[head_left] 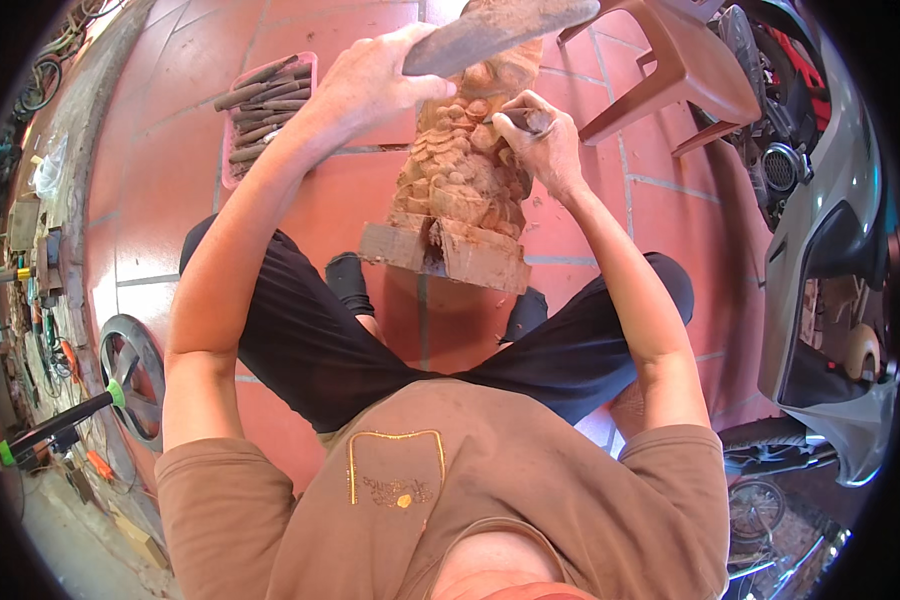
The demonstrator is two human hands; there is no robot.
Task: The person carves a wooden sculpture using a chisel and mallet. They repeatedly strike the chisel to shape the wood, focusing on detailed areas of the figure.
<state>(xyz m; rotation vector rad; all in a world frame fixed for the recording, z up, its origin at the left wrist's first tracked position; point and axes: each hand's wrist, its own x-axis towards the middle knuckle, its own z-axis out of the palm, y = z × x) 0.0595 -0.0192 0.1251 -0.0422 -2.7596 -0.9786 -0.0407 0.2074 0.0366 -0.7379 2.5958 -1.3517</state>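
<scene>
A reddish-brown wood carving [455,185] stands between my feet, its surface full of rounded and scale-like relief. My left hand [370,85] is wrapped round the end of a worn wooden mallet [505,35], raised over the carving's upper part. Against the carving's right side, my right hand [550,150] grips a chisel [532,121]. The chisel's tip points left toward the relief, but my fingers hide part of it, so whether it touches the wood is unclear. Mallet and chisel are apart.
Left of the carving, a pink basket [314,72] holds several chisels [270,105]. A brown plastic chair [685,75] is at the upper right, with a grey motorbike [820,260] beyond it. A dark wheel [130,385] lies at left, near assorted tools. Red tiles [165,215] cover the floor.
</scene>
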